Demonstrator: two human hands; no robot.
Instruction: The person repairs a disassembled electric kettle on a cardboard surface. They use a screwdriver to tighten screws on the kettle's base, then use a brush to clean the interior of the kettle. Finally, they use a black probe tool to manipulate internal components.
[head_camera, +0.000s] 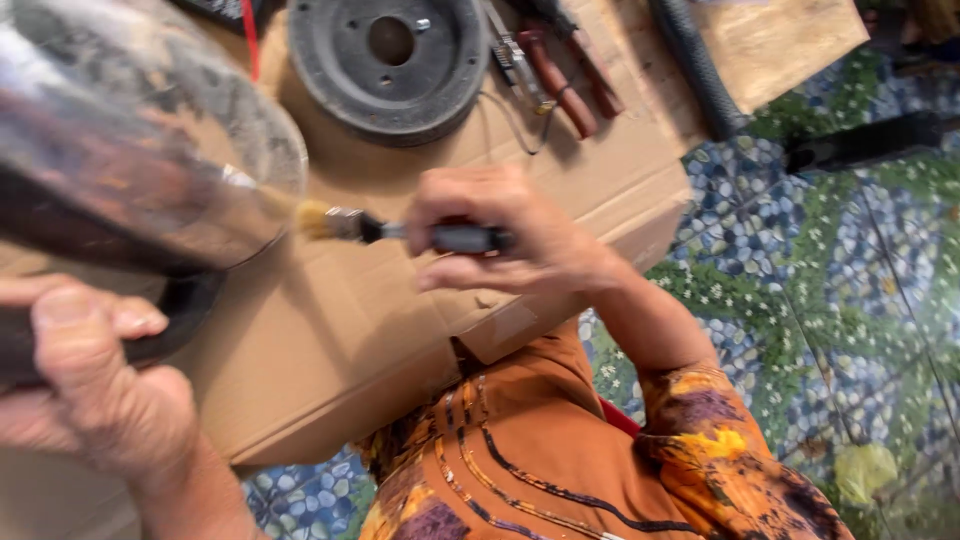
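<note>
brush (400, 231) gripped in right hand (520, 240)

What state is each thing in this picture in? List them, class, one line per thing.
Left hand: gripping the dark metal part, held tilted.
Right hand: closed on the paintbrush, bristles at the part's rim.
Round metal disc: lying flat on the cardboard.
Pliers: lying closed, untouched.

- One view only, from a camera on the person's head, facing steeply down and very near the hands.
- The flattened cardboard (400, 330) fills the middle and left, its right edge meeting the patterned floor (850, 300).
- The frame is tilted and the near left blurred.
</note>
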